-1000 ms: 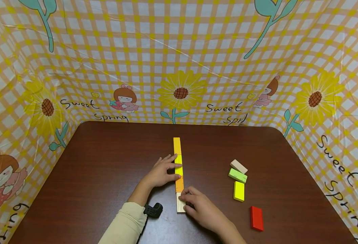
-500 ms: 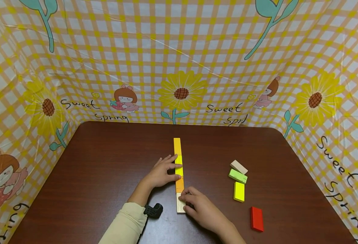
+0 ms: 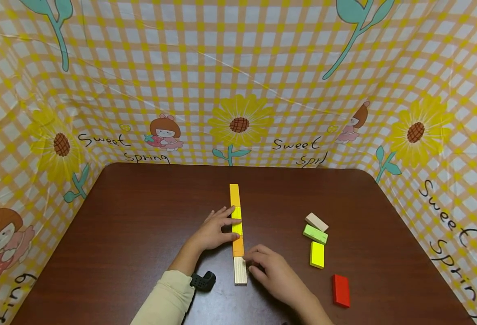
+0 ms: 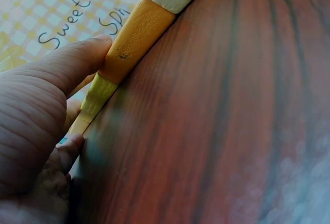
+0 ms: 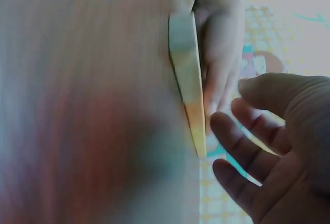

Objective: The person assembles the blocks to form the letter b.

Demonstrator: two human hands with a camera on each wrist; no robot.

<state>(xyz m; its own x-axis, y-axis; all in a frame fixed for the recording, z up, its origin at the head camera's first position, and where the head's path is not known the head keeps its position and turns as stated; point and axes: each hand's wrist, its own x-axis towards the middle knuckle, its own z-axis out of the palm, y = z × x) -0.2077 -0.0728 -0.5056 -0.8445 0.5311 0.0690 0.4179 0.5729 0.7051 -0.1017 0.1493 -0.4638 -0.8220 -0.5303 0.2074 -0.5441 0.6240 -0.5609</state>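
Pale block [image 3: 240,271], right hand [image 3: 274,273] now beside it

Head view: even, bright light, mostly sharp; pale glare on desk [image 3: 149,203] at btm ctr. L wrist: dim, L hand [image 4: 33,121] shadowed, glare lower R. R wrist: desk badly blurred at L, cloth [image 5: 309,43] washed out upper R, R hand [image 5: 278,146] darkish.

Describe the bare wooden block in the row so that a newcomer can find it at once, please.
On the brown table, a row of blocks runs front to back, touched by the left hand. Follow it to the near end, next to the right hand. The wooden block there is pale and striped with grain; the others in the row are yellow or orange.
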